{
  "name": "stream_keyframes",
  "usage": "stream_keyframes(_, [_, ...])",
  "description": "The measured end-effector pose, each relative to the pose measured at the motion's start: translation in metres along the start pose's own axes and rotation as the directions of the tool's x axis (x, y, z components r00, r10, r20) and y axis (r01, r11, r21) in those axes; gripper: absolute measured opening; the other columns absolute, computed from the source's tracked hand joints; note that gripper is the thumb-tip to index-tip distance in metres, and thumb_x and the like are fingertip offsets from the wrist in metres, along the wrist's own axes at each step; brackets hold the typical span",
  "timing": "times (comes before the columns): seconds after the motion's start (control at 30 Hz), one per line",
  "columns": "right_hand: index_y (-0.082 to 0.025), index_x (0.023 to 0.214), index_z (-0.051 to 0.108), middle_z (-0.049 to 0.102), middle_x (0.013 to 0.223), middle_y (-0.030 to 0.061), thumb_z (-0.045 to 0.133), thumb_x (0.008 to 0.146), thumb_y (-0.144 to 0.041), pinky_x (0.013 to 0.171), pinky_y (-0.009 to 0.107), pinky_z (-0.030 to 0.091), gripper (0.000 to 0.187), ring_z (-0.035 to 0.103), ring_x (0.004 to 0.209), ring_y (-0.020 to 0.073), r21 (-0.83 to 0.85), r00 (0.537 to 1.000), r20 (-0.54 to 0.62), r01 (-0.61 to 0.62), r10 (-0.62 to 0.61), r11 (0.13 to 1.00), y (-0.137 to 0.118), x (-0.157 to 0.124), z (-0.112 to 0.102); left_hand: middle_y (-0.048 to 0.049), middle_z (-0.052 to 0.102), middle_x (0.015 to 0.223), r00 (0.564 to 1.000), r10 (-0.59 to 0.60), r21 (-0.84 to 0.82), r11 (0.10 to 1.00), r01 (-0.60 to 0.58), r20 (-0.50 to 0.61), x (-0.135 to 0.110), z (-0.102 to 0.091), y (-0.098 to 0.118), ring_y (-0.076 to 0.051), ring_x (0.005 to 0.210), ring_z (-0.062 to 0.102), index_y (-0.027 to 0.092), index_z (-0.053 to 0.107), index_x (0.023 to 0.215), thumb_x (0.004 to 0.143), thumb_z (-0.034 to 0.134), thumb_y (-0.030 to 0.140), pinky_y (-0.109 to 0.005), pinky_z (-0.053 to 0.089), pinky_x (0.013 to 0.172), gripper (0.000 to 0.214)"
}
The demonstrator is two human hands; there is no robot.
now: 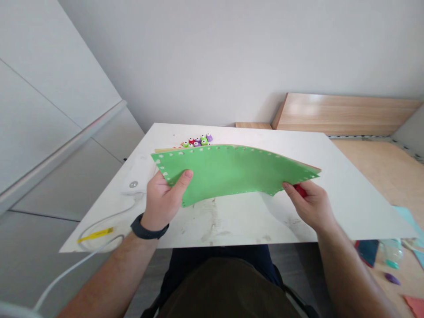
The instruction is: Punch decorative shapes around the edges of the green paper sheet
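Punched green paper [232, 174] in both hands [162, 198]

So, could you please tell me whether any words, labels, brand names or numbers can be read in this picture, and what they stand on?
No legible text can be seen anywhere.
Yellow strip beside the white cable: too blurred to tell whether it bears print.
Plastic bottle at the right: too blurred to read any label.

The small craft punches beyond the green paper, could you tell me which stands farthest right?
The purple punch, at the row's right end, just past a green one.
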State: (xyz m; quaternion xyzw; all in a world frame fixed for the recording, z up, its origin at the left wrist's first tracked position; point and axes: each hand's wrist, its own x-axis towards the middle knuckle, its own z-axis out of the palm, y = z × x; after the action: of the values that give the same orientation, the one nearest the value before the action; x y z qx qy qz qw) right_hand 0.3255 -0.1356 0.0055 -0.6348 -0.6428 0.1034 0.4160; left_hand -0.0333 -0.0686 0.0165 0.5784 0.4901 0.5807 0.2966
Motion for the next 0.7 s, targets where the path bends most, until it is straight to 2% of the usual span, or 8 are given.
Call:
stream_keyframes(0.17, [-0.021, 0.083, 0.07, 0.063, 0.071, 0.0008, 0.068, 0.096, -0.039, 0.063, 0.03, 0.043, 0.023, 0.053, 0.065, 0.0158, 0.002, 0.999, -0.015, 0.036, -0.036, 0.999, 0.001, -0.003, 0.0, -0.007, 0.079, 0.122, 0.999, 0.042, 0.018, 0.999, -0.042, 0.029, -0.002, -0.003, -0.001, -0.03, 0.116, 0.073, 0.021, 0.077, 0.122, 0.088, 0.079, 0.05, -0.045, 0.057, 0.108, 0.045])
stream_keyframes(0.27, [-0.021, 0.083, 0.07, 0.059, 0.066, -0.0004, 0.069, 0.096, -0.042, 0.059, 0.029, 0.04, 0.024, 0.049, 0.06, 0.0151, -0.028, 1.0, -0.011, 0.012, -0.012, 1.0, 0.003, -0.004, -0.001, -0.0067, 0.08, 0.12, 0.997, 0.003, 0.052, 0.999, -0.008, 0.081, -0.003, -0.005, -0.002, -0.031, 0.116, 0.073, 0.02, 0.079, 0.12, 0.088, 0.08, 0.049, -0.044, 0.058, 0.108, 0.043])
stream_keyframes(0.33, [-0.021, 0.084, 0.07, 0.061, 0.068, 0.0008, 0.068, 0.096, -0.042, 0.06, 0.03, 0.041, 0.025, 0.051, 0.061, 0.0159, -0.036, 1.0, -0.012, 0.008, -0.009, 0.999, 0.003, -0.004, -0.002, -0.0067, 0.08, 0.121, 0.995, -0.011, 0.047, 0.999, 0.006, 0.102, -0.003, -0.005, 0.0, -0.031, 0.117, 0.073, 0.02, 0.08, 0.119, 0.088, 0.08, 0.047, -0.045, 0.058, 0.109, 0.04])
stream_keyframes(0.43, [-0.021, 0.088, 0.072, 0.068, 0.078, 0.0034, 0.069, 0.096, -0.039, 0.065, 0.031, 0.045, 0.02, 0.057, 0.069, 0.0179, 0.0, 0.998, -0.039, 0.04, -0.039, 0.999, 0.002, -0.006, -0.004, -0.007, 0.08, 0.119, 0.995, 0.053, 0.022, 0.998, -0.055, 0.085, -0.003, -0.005, 0.004, -0.031, 0.116, 0.073, 0.02, 0.08, 0.119, 0.088, 0.081, 0.043, -0.047, 0.057, 0.111, 0.038])
stream_keyframes(0.53, [-0.021, 0.087, 0.072, 0.063, 0.072, 0.0014, 0.071, 0.095, -0.037, 0.063, 0.03, 0.043, 0.018, 0.054, 0.065, 0.0166, 0.006, 0.996, -0.075, 0.048, -0.048, 0.999, 0.002, -0.007, -0.005, -0.007, 0.081, 0.116, 0.993, 0.095, 0.04, 0.994, -0.098, 0.074, -0.003, -0.006, 0.004, -0.032, 0.119, 0.072, 0.02, 0.08, 0.118, 0.087, 0.081, 0.043, -0.049, 0.055, 0.114, 0.039])
stream_keyframes(0.7, [-0.021, 0.076, 0.065, 0.056, 0.064, -0.0012, 0.069, 0.096, -0.037, 0.06, 0.029, 0.041, 0.027, 0.049, 0.061, 0.0146, -0.03, 0.999, 0.021, 0.033, -0.033, 0.999, 0.003, -0.007, -0.003, -0.0048, 0.079, 0.124, 0.985, -0.015, 0.069, 0.998, 0.003, 0.172, -0.005, -0.008, -0.006, -0.032, 0.121, 0.071, 0.022, 0.081, 0.117, 0.089, 0.08, 0.042, -0.047, 0.054, 0.115, 0.035])
